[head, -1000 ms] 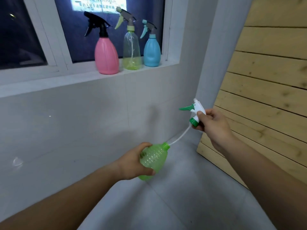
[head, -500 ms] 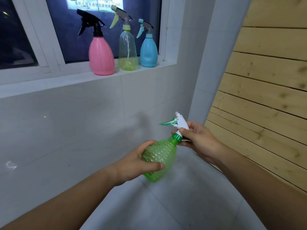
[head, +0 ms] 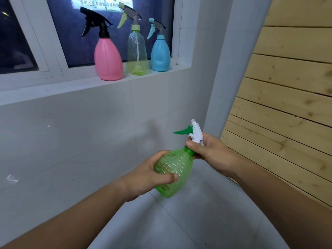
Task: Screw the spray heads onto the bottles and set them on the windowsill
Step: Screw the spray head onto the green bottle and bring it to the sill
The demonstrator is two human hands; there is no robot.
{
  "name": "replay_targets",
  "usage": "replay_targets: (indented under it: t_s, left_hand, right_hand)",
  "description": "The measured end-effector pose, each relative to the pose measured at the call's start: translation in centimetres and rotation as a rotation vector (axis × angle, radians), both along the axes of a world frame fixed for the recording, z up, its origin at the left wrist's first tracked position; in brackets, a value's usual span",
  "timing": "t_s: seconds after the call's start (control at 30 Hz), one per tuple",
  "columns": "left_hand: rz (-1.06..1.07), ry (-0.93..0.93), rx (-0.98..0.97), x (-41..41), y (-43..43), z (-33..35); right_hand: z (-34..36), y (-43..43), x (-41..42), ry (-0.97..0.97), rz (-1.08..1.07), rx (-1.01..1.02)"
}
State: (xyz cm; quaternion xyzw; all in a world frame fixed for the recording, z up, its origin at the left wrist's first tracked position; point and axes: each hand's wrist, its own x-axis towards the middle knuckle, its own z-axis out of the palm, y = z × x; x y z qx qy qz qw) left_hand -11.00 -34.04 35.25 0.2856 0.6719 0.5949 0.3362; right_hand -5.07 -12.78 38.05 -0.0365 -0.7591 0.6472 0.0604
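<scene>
Three spray bottles stand in a row on the white windowsill (head: 53,90) in front of the dark pane: an opaque pink plastic bottle with a black trigger head (head: 107,58), a clear yellowish bottle with a grey and pale green head (head: 137,51) just beside it, and a smaller opaque blue bottle with a grey and teal head (head: 160,53) at the right end. All three are upright, with their triggers pointing left.

Below them, well apart from the sill, I hold a translucent green ribbed plastic bottle (head: 177,169) in the air over the grey tiled floor (head: 197,221), tilted so its neck leans up and to the right. My left hand (head: 143,178) wraps its round body, thumb laid across the front and fingers curled behind. My right hand (head: 210,153) closes around the neck, thumb and fingers pinching at the base of the white spray head with a green trigger (head: 195,133), which sits on the bottle's mouth; the collar is hidden under my fingers. The trigger points left, toward the white tiled wall (head: 71,141). Pale wooden planks (head: 287,105) line the right side.
</scene>
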Motion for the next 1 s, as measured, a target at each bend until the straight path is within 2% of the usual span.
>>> replay_targets:
  t_s: [0.1,0.2,0.23,0.37,0.4,0.53,0.7,0.83,1.0]
  left_hand:
    - [-0.008,-0.005,0.008,-0.2,0.3,0.2]
    - [0.015,-0.005,0.016,-0.5,0.5,0.1]
    - [0.02,0.002,0.019,-0.5,0.6,0.1]
    - [-0.002,0.036,0.019,-0.2,0.9,0.0]
    - [-0.001,0.04,0.022,-0.2,0.9,0.1]
    - [0.02,0.051,0.033,-0.4,0.8,0.3]
    - [0.009,0.056,0.048,0.1,1.1,0.4]
    - [0.019,0.057,0.062,-0.3,0.8,0.6]
    - [0.074,0.128,0.084,0.2,1.1,0.5]
  right_hand:
    - [0.3,-0.5,-0.2,0.011,-0.077,0.068]
    - [1.0,0.2,-0.3,0.01,-0.04,-0.163]
    - [1.0,0.4,-0.3,0.018,-0.027,-0.169]
    - [0.3,0.2,-0.3,0.01,-0.107,0.121]
    - [0.2,0.0,-0.3,0.011,-0.114,0.13]
    - [0.7,0.6,-0.3,0.019,-0.039,-0.158]
    - [0.6,-0.2,-0.3,0.047,-0.098,0.047]
    - [1.3,0.6,-0.2,0.004,-0.008,-0.179]
    - [0.8,0.3,-0.3,0.034,-0.099,-0.115]
